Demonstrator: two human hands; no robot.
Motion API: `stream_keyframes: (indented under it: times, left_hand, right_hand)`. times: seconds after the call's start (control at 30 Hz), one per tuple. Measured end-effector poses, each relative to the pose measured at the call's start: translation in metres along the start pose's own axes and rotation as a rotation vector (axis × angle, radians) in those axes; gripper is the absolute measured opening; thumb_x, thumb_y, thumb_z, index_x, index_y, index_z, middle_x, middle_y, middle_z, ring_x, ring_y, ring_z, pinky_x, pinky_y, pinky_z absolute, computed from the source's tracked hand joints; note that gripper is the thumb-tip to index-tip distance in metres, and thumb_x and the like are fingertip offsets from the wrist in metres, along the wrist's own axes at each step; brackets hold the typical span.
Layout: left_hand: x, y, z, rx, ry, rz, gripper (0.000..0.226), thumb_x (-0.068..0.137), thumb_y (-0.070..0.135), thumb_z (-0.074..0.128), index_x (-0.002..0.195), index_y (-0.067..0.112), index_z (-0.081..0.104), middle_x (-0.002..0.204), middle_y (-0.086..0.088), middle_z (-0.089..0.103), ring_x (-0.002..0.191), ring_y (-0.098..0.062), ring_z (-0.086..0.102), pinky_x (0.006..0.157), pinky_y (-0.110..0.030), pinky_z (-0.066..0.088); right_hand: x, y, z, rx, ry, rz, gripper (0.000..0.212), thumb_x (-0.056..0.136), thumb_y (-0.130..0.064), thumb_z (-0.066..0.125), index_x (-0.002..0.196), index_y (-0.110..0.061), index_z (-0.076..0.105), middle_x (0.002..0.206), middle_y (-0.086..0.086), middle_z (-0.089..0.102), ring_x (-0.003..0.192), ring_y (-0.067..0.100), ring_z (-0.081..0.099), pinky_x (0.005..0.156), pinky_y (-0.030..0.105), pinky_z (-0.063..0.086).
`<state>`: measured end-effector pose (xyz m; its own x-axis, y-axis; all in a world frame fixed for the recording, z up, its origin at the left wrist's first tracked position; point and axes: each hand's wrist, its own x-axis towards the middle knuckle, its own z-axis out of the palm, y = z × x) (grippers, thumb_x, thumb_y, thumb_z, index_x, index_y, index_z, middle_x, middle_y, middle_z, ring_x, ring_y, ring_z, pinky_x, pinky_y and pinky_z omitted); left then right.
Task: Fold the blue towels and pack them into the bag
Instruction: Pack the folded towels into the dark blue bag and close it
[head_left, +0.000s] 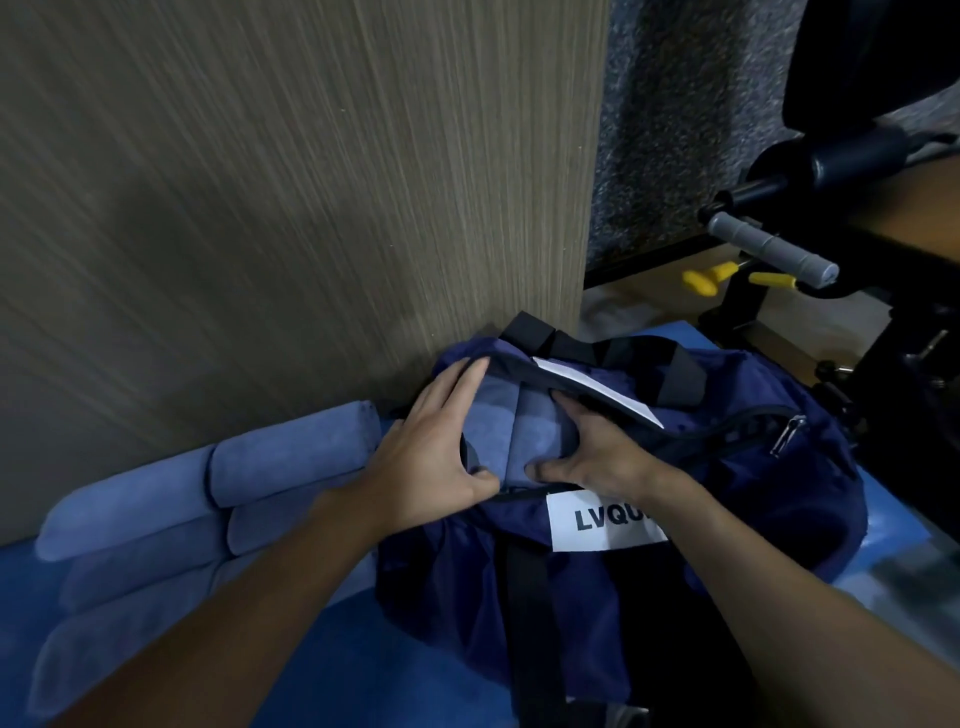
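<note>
The right hand had its grip pinching a folded towel, with the thumb at the near edge and the bent fingers dug in at the far edge, just inside the mouth of the bag. The left hand lay spread on the same towel at the left end of the bag's mouth. Its fingers were fairly straight and reached up to the rim of the bag, and its thumb pressed the near edge.

The towel sat partly inside the open bag and was not yet pushed down. Whether others lay beneath it could not be told.

Left of the bag, several rolled towels were stacked against the wooden panel on the blue mat, apart from the bag. The folding looked largely done, while most of the packing was probably still ahead. A white label showed on the bag's near side, partly covered by the right wrist.
</note>
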<state>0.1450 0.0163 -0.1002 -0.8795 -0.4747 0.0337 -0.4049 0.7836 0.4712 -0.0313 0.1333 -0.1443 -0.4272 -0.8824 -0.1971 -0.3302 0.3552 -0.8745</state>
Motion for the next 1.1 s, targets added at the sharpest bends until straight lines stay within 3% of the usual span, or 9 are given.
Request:
stream_keyframes:
  times: [0.1, 0.17, 0.23, 0.33, 0.43, 0.57, 0.73, 0.9, 1.1]
  left_hand:
    - [-0.009, -0.002, -0.003, -0.013, 0.022, 0.018, 0.095, 0.075, 0.052, 0.059, 0.144, 0.056, -0.006, 0.158, 0.025, -0.002, 0.148, -0.003, 0.004, 0.116, -0.051, 0.027]
    - [-0.018, -0.001, -0.006, -0.007, 0.034, 0.033, 0.088, 0.080, 0.055, 0.058, 0.146, 0.057, 0.000, 0.160, 0.022, 0.000, 0.148, -0.004, 0.005, 0.115, -0.052, 0.027]
    - [-0.030, -0.001, -0.012, -0.036, 0.056, 0.032, 0.082, 0.085, 0.056, 0.056, 0.147, 0.058, 0.002, 0.161, 0.018, 0.003, 0.148, -0.006, 0.009, 0.115, -0.052, 0.028]
    - [-0.059, -0.009, -0.017, -0.081, 0.125, 0.043, 0.075, 0.088, 0.061, 0.047, 0.149, 0.055, 0.004, 0.161, 0.015, 0.014, 0.147, -0.007, 0.018, 0.115, -0.048, 0.030]
    - [-0.092, -0.035, -0.017, -0.135, 0.226, -0.005, 0.066, 0.090, 0.057, 0.045, 0.149, 0.041, 0.023, 0.153, 0.015, 0.033, 0.140, -0.005, 0.032, 0.114, -0.039, 0.033]
    - [-0.122, -0.084, -0.016, -0.080, 0.299, -0.059, 0.054, 0.088, 0.042, 0.044, 0.134, 0.016, 0.051, 0.121, 0.010, 0.051, 0.113, -0.015, 0.053, 0.099, -0.048, 0.046]
    - [-0.107, -0.107, -0.034, 0.188, 0.409, -0.045, 0.054, 0.085, 0.039, 0.040, 0.127, 0.011, 0.059, 0.125, -0.004, 0.058, 0.116, -0.024, 0.052, 0.097, -0.046, 0.045]
    - [-0.062, -0.119, -0.057, 0.232, 0.240, -0.126, 0.066, 0.083, 0.049, 0.038, 0.142, 0.020, 0.046, 0.146, -0.001, 0.043, 0.135, -0.022, 0.039, 0.109, -0.038, 0.027]
    - [-0.034, -0.135, -0.077, 0.292, -0.140, -0.251, 0.065, 0.092, 0.054, 0.047, 0.150, 0.042, 0.021, 0.145, 0.004, 0.043, 0.133, -0.021, 0.042, 0.109, -0.049, 0.030]
  right_hand:
    - [-0.007, -0.002, 0.003, -0.237, 0.110, 0.015, 0.091, 0.073, -0.039, 0.081, 0.148, -0.024, 0.033, 0.138, -0.008, 0.048, 0.130, 0.017, 0.044, 0.106, 0.025, 0.035]
    - [-0.018, -0.008, 0.007, -0.427, 0.219, 0.012, 0.076, 0.075, -0.049, 0.075, 0.141, -0.029, 0.044, 0.136, -0.002, 0.053, 0.128, 0.024, 0.046, 0.105, 0.034, 0.036]
    - [-0.029, -0.015, 0.016, -0.468, 0.336, -0.096, 0.054, 0.078, -0.048, 0.072, 0.127, -0.030, 0.057, 0.127, -0.001, 0.056, 0.121, 0.026, 0.048, 0.099, 0.036, 0.032]
    - [-0.044, -0.026, 0.033, -0.396, 0.440, -0.369, 0.026, 0.081, -0.034, 0.072, 0.104, -0.023, 0.069, 0.104, -0.006, 0.060, 0.106, 0.020, 0.053, 0.086, 0.030, 0.029]
    - [-0.058, -0.042, 0.055, -0.225, 0.412, -0.545, 0.011, 0.081, -0.028, 0.067, 0.089, -0.021, 0.069, 0.085, -0.009, 0.061, 0.084, 0.015, 0.057, 0.080, 0.036, 0.043]
    - [-0.073, -0.066, 0.093, -0.034, 0.328, -0.647, 0.008, 0.084, -0.014, 0.066, 0.091, -0.016, 0.069, 0.081, -0.006, 0.061, 0.077, 0.011, 0.060, 0.071, 0.026, 0.048]
    - [-0.072, -0.089, 0.140, 0.096, 0.239, -0.627, 0.016, 0.085, -0.006, 0.066, 0.098, -0.015, 0.068, 0.083, -0.008, 0.062, 0.077, 0.008, 0.060, 0.072, 0.014, 0.045]
    - [-0.059, -0.094, 0.152, 0.141, 0.209, -0.575, 0.021, 0.086, -0.003, 0.066, 0.098, -0.020, 0.068, 0.081, -0.009, 0.062, 0.074, 0.009, 0.059, 0.068, 0.014, 0.044]
    - [-0.054, -0.096, 0.142, 0.258, 0.182, -0.518, 0.024, 0.089, -0.004, 0.063, 0.099, -0.026, 0.065, 0.081, -0.007, 0.066, 0.072, 0.008, 0.061, 0.068, 0.020, 0.049]
